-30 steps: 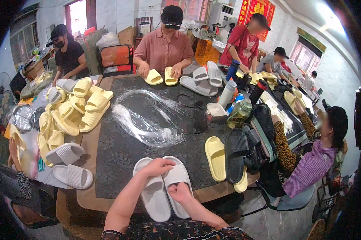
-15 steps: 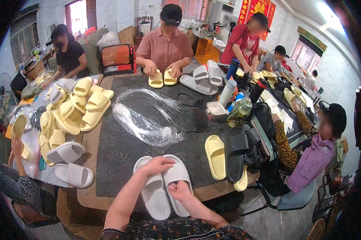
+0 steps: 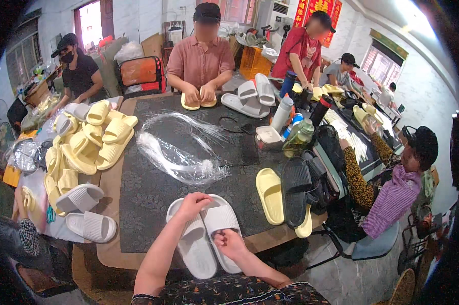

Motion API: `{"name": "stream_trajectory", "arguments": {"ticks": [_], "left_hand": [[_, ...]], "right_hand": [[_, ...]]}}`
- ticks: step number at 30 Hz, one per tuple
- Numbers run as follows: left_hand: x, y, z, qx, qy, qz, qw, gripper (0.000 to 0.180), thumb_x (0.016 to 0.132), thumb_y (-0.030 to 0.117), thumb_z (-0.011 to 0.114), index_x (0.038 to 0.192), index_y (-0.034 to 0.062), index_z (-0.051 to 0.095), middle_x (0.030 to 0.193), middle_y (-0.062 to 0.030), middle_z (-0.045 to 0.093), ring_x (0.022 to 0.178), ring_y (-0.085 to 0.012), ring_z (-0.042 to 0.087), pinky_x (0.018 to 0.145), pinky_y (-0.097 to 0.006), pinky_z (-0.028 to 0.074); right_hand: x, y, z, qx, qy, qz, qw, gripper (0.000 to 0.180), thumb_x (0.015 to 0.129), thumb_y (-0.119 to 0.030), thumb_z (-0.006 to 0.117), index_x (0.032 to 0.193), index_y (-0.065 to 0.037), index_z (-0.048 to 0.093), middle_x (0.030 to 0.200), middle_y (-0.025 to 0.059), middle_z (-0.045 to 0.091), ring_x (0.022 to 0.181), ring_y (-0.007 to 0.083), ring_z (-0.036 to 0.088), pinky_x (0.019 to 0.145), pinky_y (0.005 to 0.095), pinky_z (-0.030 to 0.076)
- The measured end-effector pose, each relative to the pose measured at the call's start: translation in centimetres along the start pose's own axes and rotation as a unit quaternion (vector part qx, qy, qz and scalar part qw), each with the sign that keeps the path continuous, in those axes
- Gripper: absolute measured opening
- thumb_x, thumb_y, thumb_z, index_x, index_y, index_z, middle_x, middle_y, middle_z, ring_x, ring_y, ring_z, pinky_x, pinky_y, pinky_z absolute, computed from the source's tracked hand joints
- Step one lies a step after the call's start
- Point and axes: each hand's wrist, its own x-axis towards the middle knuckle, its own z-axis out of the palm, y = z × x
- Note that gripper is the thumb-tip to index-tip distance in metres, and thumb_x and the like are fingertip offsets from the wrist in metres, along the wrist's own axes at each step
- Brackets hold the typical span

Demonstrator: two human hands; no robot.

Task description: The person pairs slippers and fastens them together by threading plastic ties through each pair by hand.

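Note:
Two pale grey slide slippers lie side by side at the table's near edge, toes pointing away from me. My left hand (image 3: 195, 207) rests over the strap of the left slipper (image 3: 195, 249), fingers stretched toward the right one. At the rear edge of the strap on the right slipper (image 3: 222, 217), my right hand (image 3: 230, 243) has curled fingers partly tucked under it. Whatever those fingertips pinch is hidden. Beyond the slippers lies a loose bundle of clear plastic strands (image 3: 176, 165) on the dark patterned table mat (image 3: 148, 218).
Yellow slippers (image 3: 79, 152) are heaped at the left, with grey ones (image 3: 91, 226) nearer me. On the right are a yellow slipper (image 3: 270, 195), a black slipper (image 3: 295, 190) and several bottles (image 3: 281, 114). A person opposite (image 3: 201, 66) handles yellow slippers; others work around.
My view has shifted slightly; my hands stay at the slippers almost unmoved. The opposite person's hands have closed in over the yellow slippers. At far left, a co-worker's hand no longer holds up a yellow slipper.

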Motion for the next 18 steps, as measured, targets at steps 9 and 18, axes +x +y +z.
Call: {"name": "stream_trajectory", "arguments": {"ticks": [9,18], "left_hand": [[-0.7,1.4,-0.5,-0.037,0.027,-0.016,0.999,0.015,0.080,0.012,0.068,0.093,0.0033,0.071,0.086,-0.0046,0.067,0.080,-0.0111,0.060,0.075,-0.026,0.047],[-0.9,2.9,-0.6,0.001,-0.034,-0.018,0.999,0.017,0.077,0.014,0.070,0.092,0.0058,0.072,0.086,-0.0056,0.068,0.077,-0.0125,0.062,0.073,-0.028,0.049]], "right_hand": [[-1.4,-0.7,0.1,-0.214,-0.040,-0.105,0.970,0.010,0.092,-0.007,0.046,0.093,0.000,0.053,0.082,0.0054,0.054,0.072,0.0154,0.051,0.073,0.0317,0.046],[-4.0,-2.1,0.5,-0.430,-0.021,-0.056,0.901,0.021,0.094,-0.018,0.048,0.085,-0.005,0.061,0.076,0.0024,0.060,0.062,0.0109,0.051,0.061,0.0255,0.045]]}}
